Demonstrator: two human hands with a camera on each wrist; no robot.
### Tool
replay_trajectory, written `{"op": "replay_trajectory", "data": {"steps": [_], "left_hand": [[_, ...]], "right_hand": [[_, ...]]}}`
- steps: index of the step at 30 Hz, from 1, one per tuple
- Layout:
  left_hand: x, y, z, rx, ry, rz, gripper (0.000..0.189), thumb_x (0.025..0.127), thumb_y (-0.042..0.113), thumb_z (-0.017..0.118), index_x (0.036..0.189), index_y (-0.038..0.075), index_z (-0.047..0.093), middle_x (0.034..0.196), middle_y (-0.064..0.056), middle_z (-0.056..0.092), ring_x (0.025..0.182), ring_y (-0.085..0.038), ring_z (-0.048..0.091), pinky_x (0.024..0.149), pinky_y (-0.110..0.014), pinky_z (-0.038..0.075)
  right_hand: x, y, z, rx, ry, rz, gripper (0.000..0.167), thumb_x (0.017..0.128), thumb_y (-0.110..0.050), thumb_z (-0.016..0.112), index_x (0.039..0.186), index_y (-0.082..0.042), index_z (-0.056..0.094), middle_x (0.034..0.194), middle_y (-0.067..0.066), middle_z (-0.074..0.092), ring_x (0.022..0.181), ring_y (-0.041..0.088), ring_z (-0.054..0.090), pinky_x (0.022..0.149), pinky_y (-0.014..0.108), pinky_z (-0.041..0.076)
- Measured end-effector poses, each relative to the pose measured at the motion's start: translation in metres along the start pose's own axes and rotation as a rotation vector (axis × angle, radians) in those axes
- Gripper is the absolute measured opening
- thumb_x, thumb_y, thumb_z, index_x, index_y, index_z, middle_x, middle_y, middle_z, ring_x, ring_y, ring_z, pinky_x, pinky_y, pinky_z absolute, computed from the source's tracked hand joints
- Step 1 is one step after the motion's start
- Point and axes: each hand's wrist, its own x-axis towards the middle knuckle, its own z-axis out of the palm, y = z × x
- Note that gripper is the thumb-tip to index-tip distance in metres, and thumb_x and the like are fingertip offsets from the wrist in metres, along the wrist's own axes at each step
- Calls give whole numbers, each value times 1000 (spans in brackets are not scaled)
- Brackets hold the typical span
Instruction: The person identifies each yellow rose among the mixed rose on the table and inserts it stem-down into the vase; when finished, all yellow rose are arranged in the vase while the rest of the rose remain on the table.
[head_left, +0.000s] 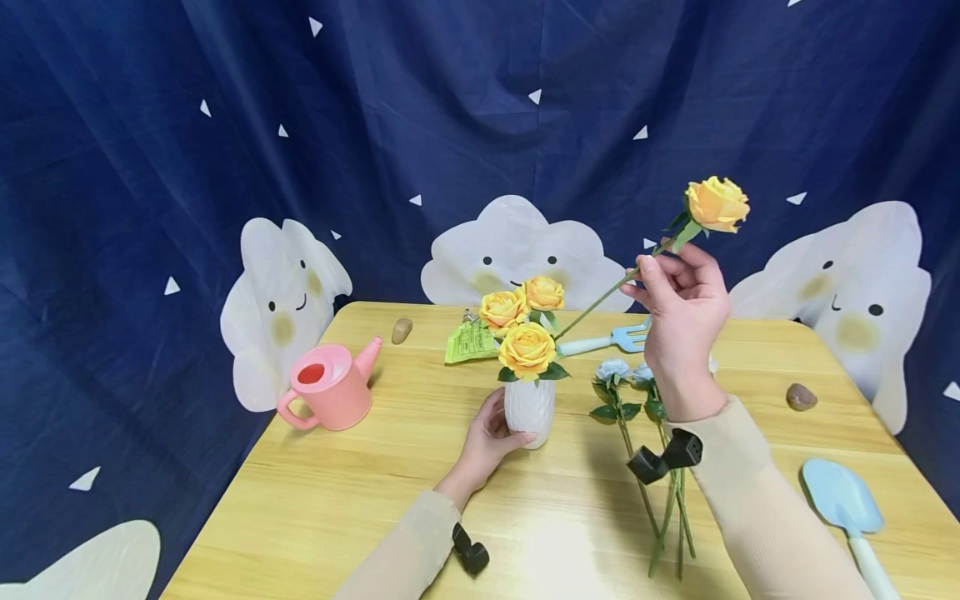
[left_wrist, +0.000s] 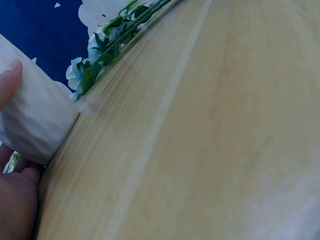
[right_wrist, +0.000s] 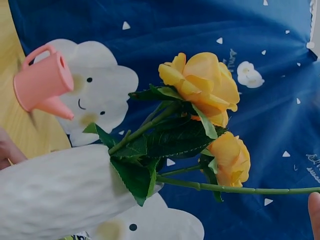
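Note:
A white textured vase stands on the table with several yellow roses in its mouth. My left hand grips the vase low down, thumb across its front; the left wrist view shows the vase and part of that hand. Up to the right, my right hand pinches the stem of another yellow rose. That stem slants down to the left, its lower end by the flowers at the vase mouth. In the right wrist view the stem runs to the vase opening, where leaves hide its tip.
Pale blue roses lie on the table below my right forearm. A pink watering can stands left. Behind the vase are a green packet and a blue hand fork. A blue trowel and a stone lie right, another stone back left.

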Motion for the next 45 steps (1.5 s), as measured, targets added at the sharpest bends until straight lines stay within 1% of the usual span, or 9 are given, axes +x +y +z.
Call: {"op": "replay_trajectory", "data": {"steps": [7, 14, 20, 26, 30, 33, 37, 40, 45], "left_hand": [[0, 0, 0, 4, 4, 1, 76, 73, 16, 80, 138, 23, 39, 133, -3, 46, 120, -23, 46, 101, -31, 38], [-1, 1, 0, 0, 11, -17, 77, 74, 11, 79, 138, 22, 39, 133, -3, 46, 120, -23, 46, 102, -32, 37], [-2, 7, 1, -1, 16, -39, 78, 74, 3, 77, 140, 18, 37, 133, -7, 46, 120, -25, 46, 103, -37, 35], [-7, 25, 5, -5, -6, -42, 78, 75, 4, 76, 141, 12, 35, 132, -9, 46, 121, -27, 45, 103, -39, 35], [-8, 28, 6, -9, -9, -34, 78, 75, 3, 76, 141, 12, 35, 132, -10, 46, 121, -28, 45, 104, -39, 34], [-7, 29, 6, -14, -12, -34, 78, 75, 3, 76, 141, 12, 36, 133, -10, 45, 121, -28, 44, 104, -39, 34], [-8, 30, 6, -10, -10, -42, 77, 75, 1, 76, 140, 12, 36, 133, -11, 45, 122, -27, 44, 104, -38, 34], [-8, 31, 6, -10, -7, -37, 77, 75, 1, 76, 140, 12, 36, 133, -11, 45, 121, -28, 45, 104, -38, 34], [-8, 29, 4, -23, -17, -25, 77, 75, 3, 76, 140, 13, 36, 132, -10, 45, 121, -28, 45, 104, -40, 34]], "right_hand": [[0, 4, 2, -41, -100, -24, 26, 77, 15, 65, 101, 5, 59, 81, 15, 64, 68, 23, 64, 56, 33, 56], [-4, 6, 6, -90, -176, -98, 23, 76, 17, 65, 97, 8, 61, 80, 15, 64, 66, 22, 62, 56, 32, 56], [-17, 16, 6, -282, -290, -113, 21, 78, 20, 59, 96, 8, 60, 79, 10, 64, 69, 20, 62, 59, 32, 56], [-30, 26, -4, -333, -285, -56, 19, 80, 15, 62, 97, 7, 60, 80, 13, 63, 70, 21, 63, 60, 33, 56], [-39, 31, -14, -353, -279, -38, 16, 81, 9, 65, 96, 7, 59, 80, 13, 63, 71, 20, 65, 60, 32, 56], [-46, 37, -19, -336, -264, -21, 13, 82, 9, 64, 92, 8, 56, 80, 11, 63, 71, 20, 65, 60, 32, 56], [-55, 44, -22, -314, -286, 2, 13, 82, 11, 63, 87, 12, 51, 83, 9, 64, 73, 22, 65, 60, 31, 56], [-59, 49, -23, -356, -314, 3, 17, 83, 7, 65, 87, 14, 50, 82, 8, 61, 75, 23, 65, 61, 30, 55], [-69, 56, -27, -418, -321, 11, 15, 83, 8, 63, 85, 13, 50, 79, 3, 61, 71, 17, 64, 62, 28, 55]]}}
